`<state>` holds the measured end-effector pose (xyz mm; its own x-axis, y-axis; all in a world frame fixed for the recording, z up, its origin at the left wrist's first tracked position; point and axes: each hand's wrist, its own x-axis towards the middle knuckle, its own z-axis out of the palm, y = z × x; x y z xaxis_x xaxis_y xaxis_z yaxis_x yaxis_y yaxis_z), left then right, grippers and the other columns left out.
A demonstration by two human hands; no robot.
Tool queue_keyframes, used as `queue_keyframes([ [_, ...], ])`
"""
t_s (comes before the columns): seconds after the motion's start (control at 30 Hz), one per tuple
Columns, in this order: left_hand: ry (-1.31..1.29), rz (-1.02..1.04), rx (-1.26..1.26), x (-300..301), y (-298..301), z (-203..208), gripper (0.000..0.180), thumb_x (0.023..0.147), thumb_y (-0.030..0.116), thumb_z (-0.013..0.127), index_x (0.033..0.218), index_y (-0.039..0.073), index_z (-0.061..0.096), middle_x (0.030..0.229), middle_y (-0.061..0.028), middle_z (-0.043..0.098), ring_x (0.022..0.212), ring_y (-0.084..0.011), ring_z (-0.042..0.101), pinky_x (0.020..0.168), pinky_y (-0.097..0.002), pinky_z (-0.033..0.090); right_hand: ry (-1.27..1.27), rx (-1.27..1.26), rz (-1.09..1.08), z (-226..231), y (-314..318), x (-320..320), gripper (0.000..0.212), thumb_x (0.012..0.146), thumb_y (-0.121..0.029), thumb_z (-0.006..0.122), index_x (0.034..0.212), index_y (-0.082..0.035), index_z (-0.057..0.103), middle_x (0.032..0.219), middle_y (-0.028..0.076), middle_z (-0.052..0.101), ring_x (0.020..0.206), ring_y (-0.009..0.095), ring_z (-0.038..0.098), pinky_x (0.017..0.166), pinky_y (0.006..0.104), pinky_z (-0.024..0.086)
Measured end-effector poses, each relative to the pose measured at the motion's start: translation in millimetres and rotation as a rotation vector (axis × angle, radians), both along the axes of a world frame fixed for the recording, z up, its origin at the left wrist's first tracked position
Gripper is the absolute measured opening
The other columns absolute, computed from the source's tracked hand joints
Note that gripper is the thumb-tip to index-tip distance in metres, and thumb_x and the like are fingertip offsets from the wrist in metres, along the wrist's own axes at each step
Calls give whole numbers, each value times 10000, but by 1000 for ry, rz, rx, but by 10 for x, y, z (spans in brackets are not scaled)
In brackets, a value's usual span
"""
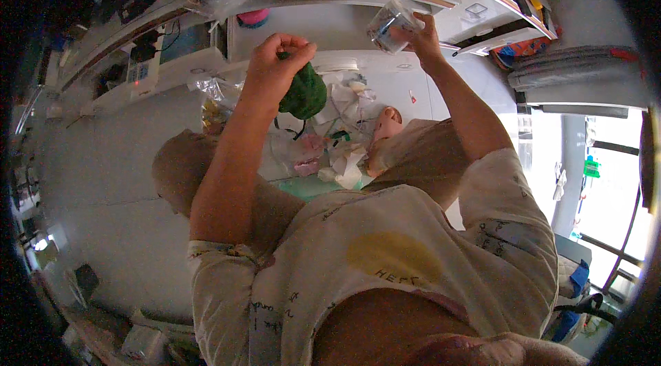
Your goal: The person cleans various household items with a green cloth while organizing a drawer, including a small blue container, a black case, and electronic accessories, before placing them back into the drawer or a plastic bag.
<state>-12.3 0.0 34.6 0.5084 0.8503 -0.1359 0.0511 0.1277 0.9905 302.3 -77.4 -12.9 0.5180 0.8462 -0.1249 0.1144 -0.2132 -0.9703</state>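
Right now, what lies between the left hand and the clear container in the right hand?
In the head view, no object shows between the left hand and the clear container; only the pale furniture appears behind that gap.

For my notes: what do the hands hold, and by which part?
Left hand: green fabric, by its top. Right hand: clear container, by its right side.

Clear container [390, 26] in right fingers [424, 22]
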Motion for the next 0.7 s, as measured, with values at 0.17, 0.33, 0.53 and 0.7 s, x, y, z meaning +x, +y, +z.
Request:
queue_keyframes([
  [0.17,-23,31,-49,88,25,-53,269,713,206,694,869,12,591,813,-45,585,750,-117,541,691,-250,428,-117,-134,-248,-211,194,156,832,563,-254,823,1183,-60,302,1010,174,547,865,240,581,688,339,495],
  [0.33,146,-7,51,195,131,-375,338,730,219,680,997,38,578,977,-85,590,926,-180,551,804,-295,426,-414,-289,-194,-449,285,243,860,506,-257,842,1165,-53,330,990,159,547,886,231,567,710,337,493],
  [0.53,420,-67,352,358,323,-1223,552,697,278,663,1144,2,492,1172,-184,508,1083,-302,490,908,-366,391,-621,-385,-160,-890,435,387,829,482,-262,845,1123,-30,374,1116,167,507,962,240,540,769,328,477],
  [0.7,593,-111,293,372,262,-1286,623,691,304,658,1192,3,442,1190,-189,489,1106,-312,470,917,-371,388,-626,-564,63,-698,563,162,938,479,-257,845,1215,3,324,1178,192,461,1073,279,475,879,354,417],
])
